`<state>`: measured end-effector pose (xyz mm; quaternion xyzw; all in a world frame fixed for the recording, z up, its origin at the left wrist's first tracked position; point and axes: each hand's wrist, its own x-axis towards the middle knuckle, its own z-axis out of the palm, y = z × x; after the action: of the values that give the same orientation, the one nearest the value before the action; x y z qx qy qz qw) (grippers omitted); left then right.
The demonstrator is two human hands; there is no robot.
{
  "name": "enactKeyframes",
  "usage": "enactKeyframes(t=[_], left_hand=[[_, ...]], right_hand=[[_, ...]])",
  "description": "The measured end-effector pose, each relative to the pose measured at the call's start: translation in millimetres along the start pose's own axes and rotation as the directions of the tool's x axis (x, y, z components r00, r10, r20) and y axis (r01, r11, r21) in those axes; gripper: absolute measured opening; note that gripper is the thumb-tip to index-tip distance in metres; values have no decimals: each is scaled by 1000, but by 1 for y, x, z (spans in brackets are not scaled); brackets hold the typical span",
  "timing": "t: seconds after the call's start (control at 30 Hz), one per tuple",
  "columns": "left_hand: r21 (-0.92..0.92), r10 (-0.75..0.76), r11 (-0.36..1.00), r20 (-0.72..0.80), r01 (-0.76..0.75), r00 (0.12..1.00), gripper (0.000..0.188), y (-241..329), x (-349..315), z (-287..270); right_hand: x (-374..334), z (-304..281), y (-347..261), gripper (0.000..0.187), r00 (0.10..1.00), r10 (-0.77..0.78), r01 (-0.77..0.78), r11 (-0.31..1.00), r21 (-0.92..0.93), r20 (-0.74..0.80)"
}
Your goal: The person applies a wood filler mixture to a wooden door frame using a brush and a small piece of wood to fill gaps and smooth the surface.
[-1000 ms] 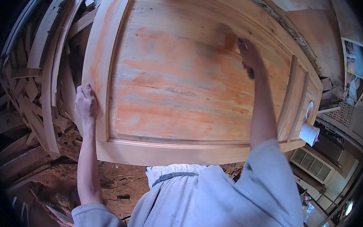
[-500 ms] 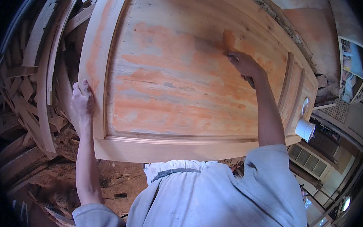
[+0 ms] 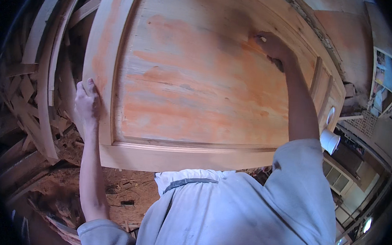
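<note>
A panelled wooden door [image 3: 193,160] lies in front of me. Patches of orange filler are smeared over its large panel [image 3: 183,115]. My left hand [image 3: 88,103] grips the door's left edge, thumb on top. Toward the far right of the same panel, my right hand [image 3: 274,47] is closed around a putty knife [image 3: 277,63]. Only the dark end of its handle shows clearly; its blade is blurred and hard to make out against the orange filler.
Offcuts and long boards [image 3: 46,82] are heaped at the left. A white round container [image 3: 329,142] stands at the door's right side. Sawdust and scraps cover the floor [image 3: 126,190] below. A framed window sash [image 3: 336,176] is farther right.
My right hand has moved slightly up and to the right across the panel with the putty knife, and more orange filler is spread near it. My left hand keeps its hold on the edge.
</note>
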<state>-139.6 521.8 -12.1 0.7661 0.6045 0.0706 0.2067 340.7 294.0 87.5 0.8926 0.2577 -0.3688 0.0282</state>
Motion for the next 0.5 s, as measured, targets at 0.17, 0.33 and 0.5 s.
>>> enactKeyframes(t=[0.17,0.33,0.5], left_hand=[[42,-35,999,32,34,999,49,1,1,1],[30,-28,999,6,27,1000,49,-3,2,-3],[-59,12,998,44,-9,999,49,3,2,-2]], right_hand=[[-36,25,14,41,997,-12,12,1000,-1,80],[-53,58,5,38,964,77,11,944,330,-253],[8,103,27,36,786,-74,245,949,198,-614]])
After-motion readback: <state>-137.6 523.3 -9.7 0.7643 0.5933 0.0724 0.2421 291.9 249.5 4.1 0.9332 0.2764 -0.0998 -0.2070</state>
